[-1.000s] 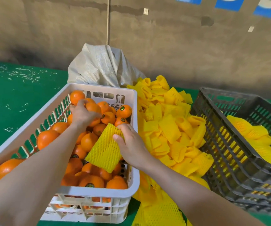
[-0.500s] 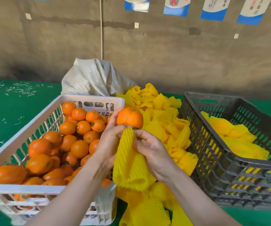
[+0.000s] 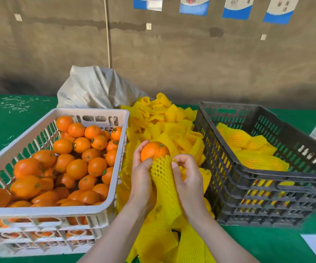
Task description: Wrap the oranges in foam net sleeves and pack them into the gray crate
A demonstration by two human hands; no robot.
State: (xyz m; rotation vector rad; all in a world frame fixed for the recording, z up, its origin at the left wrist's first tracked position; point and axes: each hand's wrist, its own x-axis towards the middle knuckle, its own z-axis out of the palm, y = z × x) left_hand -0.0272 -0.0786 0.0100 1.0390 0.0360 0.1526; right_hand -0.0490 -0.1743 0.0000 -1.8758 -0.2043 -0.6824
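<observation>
The left hand (image 3: pixel 142 179) cupped a smooth, glossy orange (image 3: pixel 154 149) from below and from the left. Its fingers (image 3: pixel 139 149) curled round the fruit, and the thumb pressed the edge of a foam net sleeve (image 3: pixel 161 179) against the underside. The sleeve was bright yellow, soft and spongy, with an open diamond mesh. Its upper lip just touched the bottom of the orange and the rest hung down between the two wrists. The right hand (image 3: pixel 187 183) pinched the opposite side of that lip, its fingers (image 3: pixel 180 158) bent inward and closed on the foam.

The hands were above a loose pile (image 3: pixel 168 126) of more yellow sleeves, flattened and curled, heaped on the green bench (image 3: pixel 11 126) between two crates. To the left stood a white crate (image 3: pixel 39 211) of slatted plastic, full of loose oranges (image 3: pixel 77 168), round and shiny, some with small dark stickers. To the right stood the gray crate (image 3: pixel 267 186), dark lattice-walled plastic. It held several wrapped oranges (image 3: pixel 248 149) in yellow netting along its far and right side.

Behind the pile slumped a crumpled pale woven sack (image 3: pixel 96 88). The wall (image 3: pixel 172 54) beyond was rough and brownish, with blue-and-white posters (image 3: pixel 194 6) along the top. Pale shavings (image 3: pixel 11 105) were scattered on the far left of the bench.
</observation>
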